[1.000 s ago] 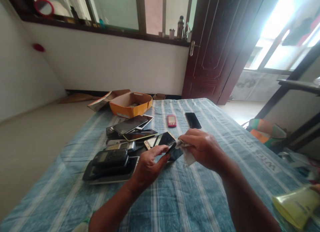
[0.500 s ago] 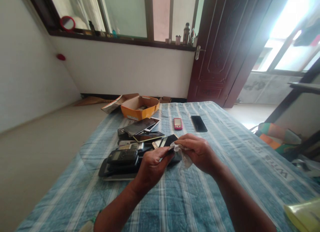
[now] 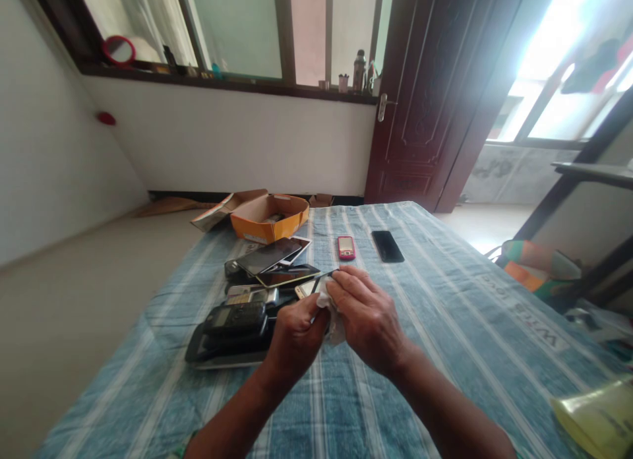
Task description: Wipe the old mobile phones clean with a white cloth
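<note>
My left hand [image 3: 299, 330] is closed around a small dark object, probably a phone, almost wholly hidden by my fingers and a white tissue. Pinched under the fingers of my right hand [image 3: 368, 317], the crumpled tissue [image 3: 326, 297] presses against that object, and its loose end hangs below. Both hands meet above the table. Just beyond them, a light-framed phone [image 3: 304, 289] lies partly covered. To the left is a pile of old phones, with a thick black handset [image 3: 236, 319] in front and a dark flat phone [image 3: 270, 256] on top farther back.
A striped blue cloth [image 3: 420, 314] covers the table. A red phone [image 3: 347, 247] and a black phone [image 3: 388, 246] lie apart beyond my hands. An open orange box [image 3: 270, 229] stands at the far left edge. Yellow clear plastic [image 3: 596, 413] is at the near right.
My right hand has moved left and closer to the left hand, its fingers now flatter over the tissue. The dark object is more covered. The view has shifted slightly right.
</note>
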`<act>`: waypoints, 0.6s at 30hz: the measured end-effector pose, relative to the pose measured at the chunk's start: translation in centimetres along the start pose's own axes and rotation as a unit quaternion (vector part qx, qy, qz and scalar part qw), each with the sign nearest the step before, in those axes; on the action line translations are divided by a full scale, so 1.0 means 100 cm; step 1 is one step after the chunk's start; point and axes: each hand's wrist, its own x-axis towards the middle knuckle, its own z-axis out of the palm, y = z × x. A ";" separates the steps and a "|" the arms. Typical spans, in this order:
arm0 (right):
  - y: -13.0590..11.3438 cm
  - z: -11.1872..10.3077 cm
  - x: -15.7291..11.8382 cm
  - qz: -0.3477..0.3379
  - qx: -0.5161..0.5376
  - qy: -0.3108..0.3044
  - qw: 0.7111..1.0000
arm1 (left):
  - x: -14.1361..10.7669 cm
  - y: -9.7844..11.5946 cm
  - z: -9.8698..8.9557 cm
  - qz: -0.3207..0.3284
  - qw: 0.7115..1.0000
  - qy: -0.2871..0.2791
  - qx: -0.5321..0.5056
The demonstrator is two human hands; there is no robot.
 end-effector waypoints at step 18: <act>0.020 -0.002 -0.006 0.033 0.017 0.023 0.999 | 0.002 -0.004 0.001 -0.031 0.999 -0.007 0.006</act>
